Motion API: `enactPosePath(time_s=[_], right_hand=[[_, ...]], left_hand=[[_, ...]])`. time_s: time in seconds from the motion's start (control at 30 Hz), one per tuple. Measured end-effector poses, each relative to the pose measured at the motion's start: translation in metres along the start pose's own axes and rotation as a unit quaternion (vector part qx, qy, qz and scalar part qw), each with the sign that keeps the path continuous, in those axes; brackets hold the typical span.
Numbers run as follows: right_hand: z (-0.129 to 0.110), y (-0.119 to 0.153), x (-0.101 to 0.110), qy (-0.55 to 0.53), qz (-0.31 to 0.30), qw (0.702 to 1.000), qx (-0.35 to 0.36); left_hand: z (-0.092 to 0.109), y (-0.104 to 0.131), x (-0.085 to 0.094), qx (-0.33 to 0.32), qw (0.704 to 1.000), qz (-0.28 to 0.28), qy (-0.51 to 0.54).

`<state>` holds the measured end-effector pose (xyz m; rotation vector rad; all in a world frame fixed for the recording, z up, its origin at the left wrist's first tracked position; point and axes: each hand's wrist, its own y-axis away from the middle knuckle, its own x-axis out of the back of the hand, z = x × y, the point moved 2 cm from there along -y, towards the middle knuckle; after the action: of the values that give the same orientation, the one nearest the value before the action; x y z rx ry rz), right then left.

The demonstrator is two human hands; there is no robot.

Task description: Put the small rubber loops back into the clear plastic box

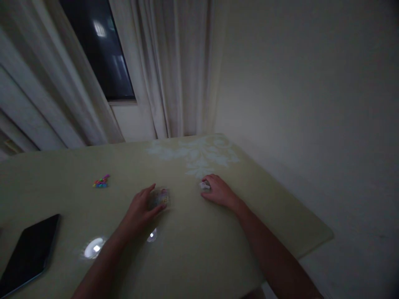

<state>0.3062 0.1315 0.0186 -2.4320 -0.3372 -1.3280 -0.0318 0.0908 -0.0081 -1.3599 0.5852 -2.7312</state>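
Observation:
My left hand [143, 207] is on the table, its thumb and fingers at two sides of a small clear plastic container [162, 197]. Bits of pink and yellow show through it; whether it is a box or a bag I cannot tell. Farther right, my right hand [218, 191] curls its fingers and thumb round a small whitish object [205, 185], partly hidden by the hand and too dim to name. Left of both hands lies a little pile of brightly coloured small pieces [101, 182], in pink, yellow, green and blue, touched by neither hand.
A dark tablet [31, 251] lies at the near left of the pale, glossy table [193, 257]. White leaf patterns [199, 155] mark its far part. Curtains [183, 74] and a dark window stand behind; a plain wall [305, 108] runs along the right side.

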Motion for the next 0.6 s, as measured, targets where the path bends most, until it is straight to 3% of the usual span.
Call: enactPosePath(time_s=[0.1,0.23,0.33,0.43,0.6], right_hand=[[-0.016,0.002,-0.008,-0.058,0.006,0.998,0.037],[-0.050,0.012,-0.027,-0.194,-0.045,0.969,0.149],[-0.060,0.017,-0.034,-0.198,-0.088,0.963,0.162],[-0.056,0.016,-0.029,-0.199,-0.111,0.961,0.157],[-0.053,0.014,-0.020,-0.198,-0.131,0.953,0.186]], left_hand=[[0.004,0.006,-0.010,0.001,0.996,-0.061,0.067],[0.031,0.019,-0.038,-0.023,0.988,-0.094,0.122],[0.044,0.025,-0.050,-0.023,0.983,-0.076,0.165],[0.045,0.026,-0.049,-0.015,0.978,-0.064,0.199],[0.049,0.023,-0.042,-0.069,0.981,-0.085,0.158]])
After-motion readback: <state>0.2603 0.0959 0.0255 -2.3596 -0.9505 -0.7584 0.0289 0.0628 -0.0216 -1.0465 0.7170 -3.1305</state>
